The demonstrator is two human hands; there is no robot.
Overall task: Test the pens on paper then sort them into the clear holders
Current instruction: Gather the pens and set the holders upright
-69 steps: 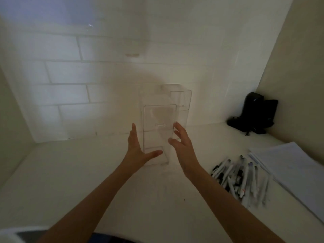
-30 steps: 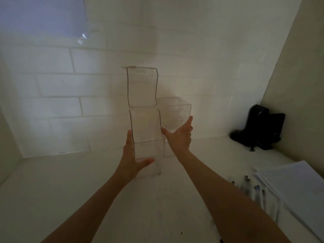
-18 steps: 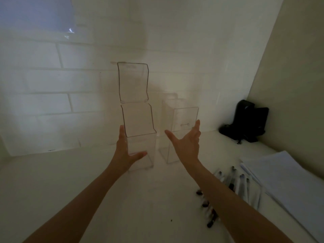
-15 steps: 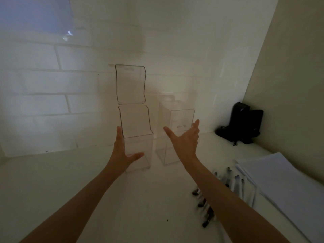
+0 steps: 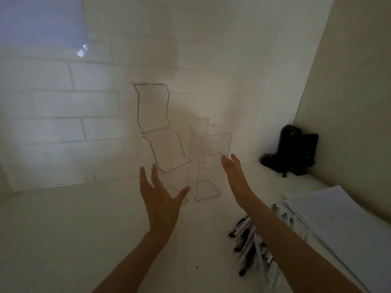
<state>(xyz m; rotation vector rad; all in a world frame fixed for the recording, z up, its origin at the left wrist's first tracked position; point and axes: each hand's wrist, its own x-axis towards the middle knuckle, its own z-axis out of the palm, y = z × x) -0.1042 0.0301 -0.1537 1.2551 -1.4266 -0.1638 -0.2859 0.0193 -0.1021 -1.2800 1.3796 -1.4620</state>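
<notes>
Two clear holders stand upright on the white table near the back wall. The left clear holder has its lid flipped up; the right clear holder stands beside it with its small knobbed lid down. My left hand hovers open in front of the left holder, fingers spread, apart from it. My right hand is open beside the right holder's right wall, just off it. A heap of pens lies at the right, partly behind my right forearm. A stack of paper lies right of the pens.
A black device sits in the back right corner against the side wall. The white brick wall stands close behind the holders. The white table stretches to the left and front.
Both hands have let go of the holders and drawn back toward me. The two holders now stand side by side on the table, the left one with its lid up.
</notes>
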